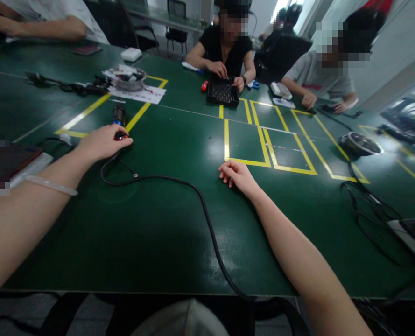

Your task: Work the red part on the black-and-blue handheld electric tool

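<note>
On the left of the head view, my left hand (104, 140) is closed around the near end of a dark cylindrical device with a blue band (119, 115). A bit of black and orange shows between thumb and fingers; its exact kind is unclear. From under that hand a black cable (196, 189) curves across the green table (151, 233) and over the front edge. My right hand (238, 175) rests low at the table, just short of a yellow-taped rectangle. Its fingers are loosely bent and slightly apart, with nothing visible in them.
A metal bowl of small parts (125, 78) stands on paper at the back left. Another round metal dish (361, 143) and tangled cables (363, 200) lie right. Across the table a person handles a black tray (223, 93). A dark notebook-like object (7, 161) sits far left.
</note>
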Demonstrator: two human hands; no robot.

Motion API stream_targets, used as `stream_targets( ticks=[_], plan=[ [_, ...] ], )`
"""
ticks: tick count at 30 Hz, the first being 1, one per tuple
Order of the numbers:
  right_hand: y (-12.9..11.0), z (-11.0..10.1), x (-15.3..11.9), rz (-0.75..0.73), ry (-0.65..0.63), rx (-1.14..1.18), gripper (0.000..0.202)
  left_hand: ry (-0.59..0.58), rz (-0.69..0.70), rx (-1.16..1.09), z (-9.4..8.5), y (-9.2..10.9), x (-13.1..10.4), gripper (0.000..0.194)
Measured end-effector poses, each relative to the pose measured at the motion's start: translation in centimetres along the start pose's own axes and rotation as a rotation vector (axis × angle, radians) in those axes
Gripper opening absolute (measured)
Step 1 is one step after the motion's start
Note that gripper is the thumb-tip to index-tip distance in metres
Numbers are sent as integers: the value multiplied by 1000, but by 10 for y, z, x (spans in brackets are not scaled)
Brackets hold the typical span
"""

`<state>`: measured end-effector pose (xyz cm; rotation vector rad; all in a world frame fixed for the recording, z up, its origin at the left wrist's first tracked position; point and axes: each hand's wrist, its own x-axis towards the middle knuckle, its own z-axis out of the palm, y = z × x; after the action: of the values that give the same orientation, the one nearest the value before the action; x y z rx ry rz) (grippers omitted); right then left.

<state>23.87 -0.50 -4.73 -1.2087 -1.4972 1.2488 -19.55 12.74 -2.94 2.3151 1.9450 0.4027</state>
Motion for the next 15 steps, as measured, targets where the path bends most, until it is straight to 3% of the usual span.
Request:
stream_targets(
  ticks=[3, 9, 15],
  plan=[
    [0, 0, 0, -7, -3, -7, 23, -50, -123, 107, -6, -6, 3, 73],
    [3, 0, 1, -13, -4, -13, 22, -59, -178, 87, -9, -26, 16, 98],
    [4, 0, 0, -17, -5, -38, 22, -159, -268, 212, -17, -34, 29, 100]
  ],
)
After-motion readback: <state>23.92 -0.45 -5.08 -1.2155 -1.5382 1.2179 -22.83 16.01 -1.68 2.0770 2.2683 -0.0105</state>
